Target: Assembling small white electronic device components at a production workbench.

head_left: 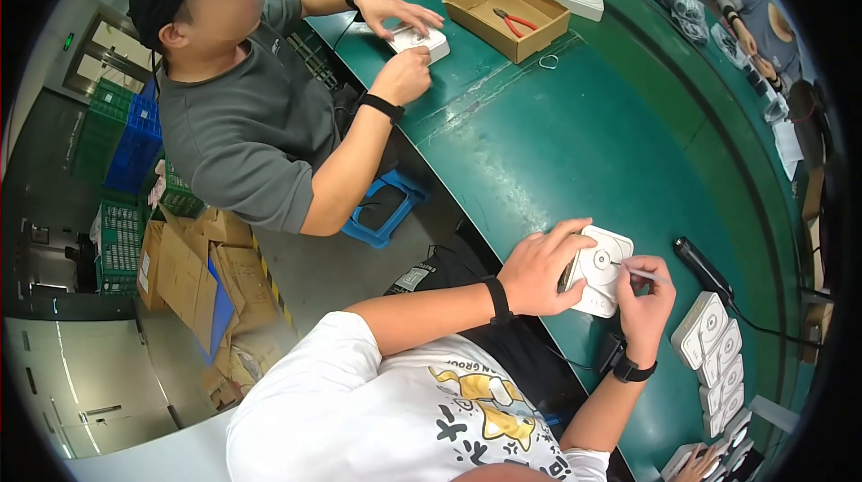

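My left hand (539,268) grips a white square device (603,268) with a round centre part and holds it tilted on the green table (575,141). My right hand (648,295) pinches a thin light-coloured tool (639,273). The tool's tip touches the round centre of the device. Both wrists wear black bands.
A black handheld tool (703,268) with a cable lies right of my hands, beside a row of several white devices (716,352). A co-worker in a grey shirt (242,114) handles a similar device (419,40). A cardboard box (508,4) holds red-handled pliers. A blue stool (388,205) and flattened cartons (190,277) are on the floor.
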### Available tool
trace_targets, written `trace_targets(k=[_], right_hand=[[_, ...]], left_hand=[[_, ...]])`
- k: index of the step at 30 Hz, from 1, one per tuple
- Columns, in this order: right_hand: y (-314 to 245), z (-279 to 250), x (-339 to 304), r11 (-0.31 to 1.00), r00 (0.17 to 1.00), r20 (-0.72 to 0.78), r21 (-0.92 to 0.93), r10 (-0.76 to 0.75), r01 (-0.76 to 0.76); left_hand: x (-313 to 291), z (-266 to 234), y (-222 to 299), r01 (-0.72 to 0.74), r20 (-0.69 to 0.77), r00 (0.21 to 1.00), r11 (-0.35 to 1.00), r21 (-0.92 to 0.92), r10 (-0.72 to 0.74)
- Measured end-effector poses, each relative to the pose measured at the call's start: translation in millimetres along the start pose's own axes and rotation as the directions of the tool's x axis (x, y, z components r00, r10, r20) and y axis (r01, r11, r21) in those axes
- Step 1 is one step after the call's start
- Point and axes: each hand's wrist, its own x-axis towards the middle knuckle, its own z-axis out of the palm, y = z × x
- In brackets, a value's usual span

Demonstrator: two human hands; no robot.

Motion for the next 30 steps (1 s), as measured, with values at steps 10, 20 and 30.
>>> trace_targets(k=[10,20,30], right_hand=[[-18.6,10.9,-7.0,0.988,0.995,0.055,-0.132,-0.078,0.085],[-18.7,12.3,-8.2,0.976,0.982,0.02,-0.109,-0.189,0.19],[-19.0,13.4,-11.0,0.999,0.999,0.037,-0.037,0.014,-0.012]], left_hand=[[1.5,2.6,0.1,-0.01,-0.014,1.0,1.0,0.023,0.01],[-0.9,3.1,-0.2,-0.011,-0.005,1.0,0.999,0.035,0.011],[0.4,1.6,-2.1,-0.026,-0.013,1.0,0.998,0.059,0.027]])
